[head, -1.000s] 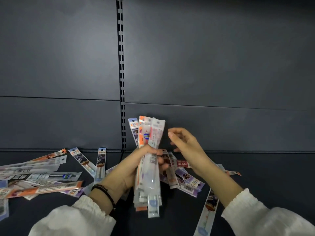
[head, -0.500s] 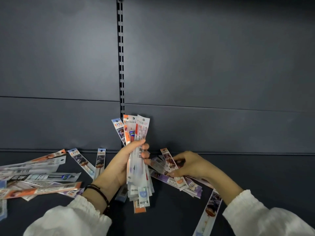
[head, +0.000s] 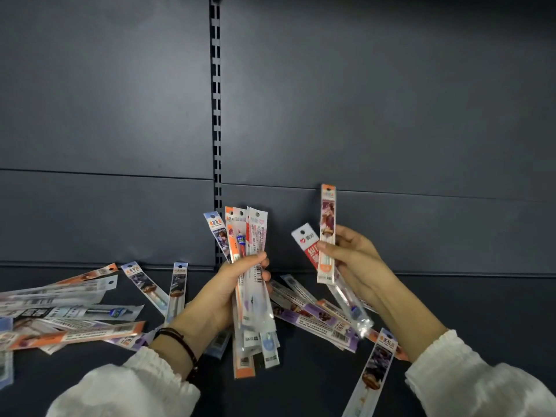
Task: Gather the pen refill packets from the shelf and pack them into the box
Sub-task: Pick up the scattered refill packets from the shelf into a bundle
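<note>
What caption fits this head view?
Left hand grips a bundle of pen refill packets; right hand holds two more packets above those scattered on the dark shelf.

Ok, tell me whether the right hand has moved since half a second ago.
Yes. The right hand has risen off the shelf, now up against the back panel, holding two packets.

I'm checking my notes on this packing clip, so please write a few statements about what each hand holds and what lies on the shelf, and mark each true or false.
1. The left hand grips a bundle of packets. True.
2. The right hand is empty. False: it holds two packets.
3. Loose packets lie on the shelf. True.
4. A box stands on the shelf. False: no box is in view.
5. The left wrist wears a dark bracelet. True.
</note>
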Tool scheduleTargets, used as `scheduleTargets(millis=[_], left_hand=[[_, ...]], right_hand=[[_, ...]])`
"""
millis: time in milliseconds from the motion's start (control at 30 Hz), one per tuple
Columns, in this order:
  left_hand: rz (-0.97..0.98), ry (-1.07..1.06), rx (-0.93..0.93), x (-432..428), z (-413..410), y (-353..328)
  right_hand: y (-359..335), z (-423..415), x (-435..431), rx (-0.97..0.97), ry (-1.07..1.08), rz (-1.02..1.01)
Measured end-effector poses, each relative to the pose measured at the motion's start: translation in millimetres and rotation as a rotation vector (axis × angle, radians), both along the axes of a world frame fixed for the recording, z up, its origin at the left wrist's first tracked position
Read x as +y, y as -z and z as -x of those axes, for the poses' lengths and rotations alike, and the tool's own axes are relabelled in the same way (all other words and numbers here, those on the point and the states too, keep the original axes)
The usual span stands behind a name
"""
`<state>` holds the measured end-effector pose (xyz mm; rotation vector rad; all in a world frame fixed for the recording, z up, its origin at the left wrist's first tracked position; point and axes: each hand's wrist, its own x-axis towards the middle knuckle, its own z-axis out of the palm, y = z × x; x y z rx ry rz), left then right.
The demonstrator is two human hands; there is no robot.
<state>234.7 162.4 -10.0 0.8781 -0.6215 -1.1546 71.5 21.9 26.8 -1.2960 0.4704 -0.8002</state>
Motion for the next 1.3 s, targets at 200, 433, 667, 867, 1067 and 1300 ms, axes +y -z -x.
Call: scheduleTargets(millis=[200,433,667,867,1067,1300], left_hand=[[-0.071,-0.032,-0.058,0,11,-1],[-0.091,0.074,-0.123,6,18,-6],[-0.050,0.174,-0.214,11,30,-11],[-0.063,0.103,-0.116,7,18,-9],[-0.001,-0.035,-0.083,6,14,-9],[0.064,-0.100,-0.123,10,18,-15]], right_hand=[[-2,-8,10,-0.211,-0.111,-0.337],[4,-16,25,-0.151,-0.173,-0.249],[6,-20,37,-0.196,-0.103,-0.084],[2,-15,30,-0.195,-0.047,-0.241],[3,-10,54,0.064,-0.239,0.068],[7,-19,69,0.287,-0.056,0.640]])
